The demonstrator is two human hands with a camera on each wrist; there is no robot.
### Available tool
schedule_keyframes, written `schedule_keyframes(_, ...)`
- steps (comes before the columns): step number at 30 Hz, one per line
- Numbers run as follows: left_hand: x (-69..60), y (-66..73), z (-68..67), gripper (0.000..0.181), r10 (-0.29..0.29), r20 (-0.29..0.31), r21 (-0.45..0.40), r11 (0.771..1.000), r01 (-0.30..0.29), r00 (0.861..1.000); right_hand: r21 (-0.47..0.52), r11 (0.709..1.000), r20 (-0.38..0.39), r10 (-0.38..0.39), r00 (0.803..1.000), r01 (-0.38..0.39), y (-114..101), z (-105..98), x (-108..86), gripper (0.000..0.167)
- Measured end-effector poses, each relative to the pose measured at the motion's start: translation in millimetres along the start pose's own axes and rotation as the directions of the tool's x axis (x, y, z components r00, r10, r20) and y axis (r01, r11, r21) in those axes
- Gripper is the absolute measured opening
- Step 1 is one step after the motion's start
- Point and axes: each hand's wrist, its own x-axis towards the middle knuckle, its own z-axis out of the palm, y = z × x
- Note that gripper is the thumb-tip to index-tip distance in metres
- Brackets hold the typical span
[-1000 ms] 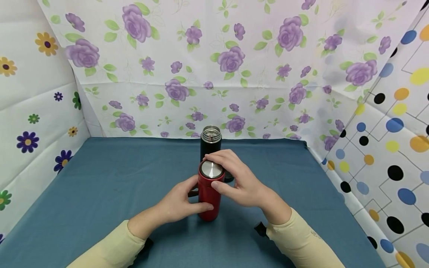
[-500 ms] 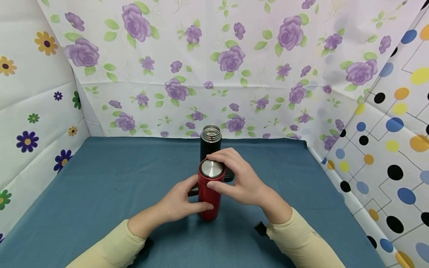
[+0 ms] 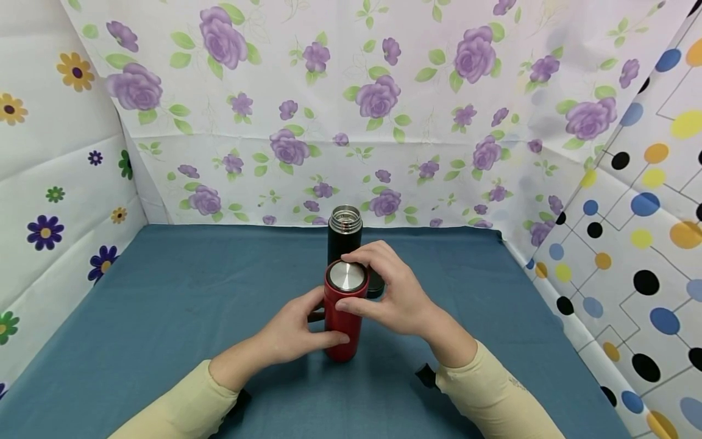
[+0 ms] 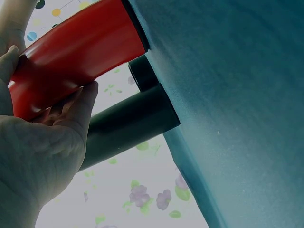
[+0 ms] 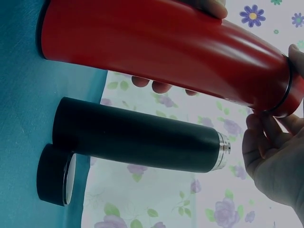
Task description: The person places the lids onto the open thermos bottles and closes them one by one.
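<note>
A red thermos (image 3: 342,326) stands upright on the table, topped by a lid (image 3: 347,276) with a silver disc. My left hand (image 3: 290,332) grips its body from the left, thumb across the front. My right hand (image 3: 403,299) holds the lid, thumb in front and fingertips at the back rim; the right wrist view shows a dark seam between lid and body. Just behind stands a black thermos (image 5: 137,133) without a lid, its steel threaded neck (image 3: 346,219) bare. Its probable black lid (image 5: 52,175) rests on the table beside the base, partly hidden by my right hand in the head view.
A blue cloth (image 3: 219,268) covers the table. Floral curtains (image 3: 307,110) hang at the back, a flower-print sheet (image 3: 60,201) at the left and a dotted sheet (image 3: 647,244) at the right. Dark straps (image 3: 426,375) show beneath the sleeves.
My right thumb has slid left across the front of the lid while the fingertips behind have shifted slightly right, a clockwise turn seen from above. My left hand and both thermoses stay in place.
</note>
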Motion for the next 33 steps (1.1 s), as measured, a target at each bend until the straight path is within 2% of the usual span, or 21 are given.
schedule_keyframes(5,0.4,-0.1,0.5,0.065,0.005,-0.002,0.004,1.0,-0.005,1.0,-0.019,1.0,-0.022,-0.01,1.0,0.01,0.3,1.4,1.0,0.066)
schedule_keyframes(13,0.2,-0.1,0.2,0.066,0.005,0.001,0.0,1.0,-0.005,1.0,-0.033,0.999,-0.051,-0.031,0.998,0.029,0.9,3.1,1.4,0.064)
schedule_keyframes(19,-0.2,0.2,0.1,0.066,0.008,0.0,-0.005,1.0,-0.008,1.0,0.012,1.0,-0.002,-0.023,1.0,0.023,1.6,1.9,0.5,0.06)
schedule_keyframes(25,-0.7,0.8,0.2,0.066,0.005,-0.003,-0.004,1.0,-0.005,1.0,0.064,0.993,0.056,-0.102,0.993,0.099,3.8,1.5,1.6,0.059)
schedule_keyframes(33,-0.4,0.6,0.6,0.066,0.007,-0.006,-0.007,1.0,-0.007,1.0,0.094,0.985,0.06,-0.151,0.987,0.145,5.8,0.5,1.7,0.055)
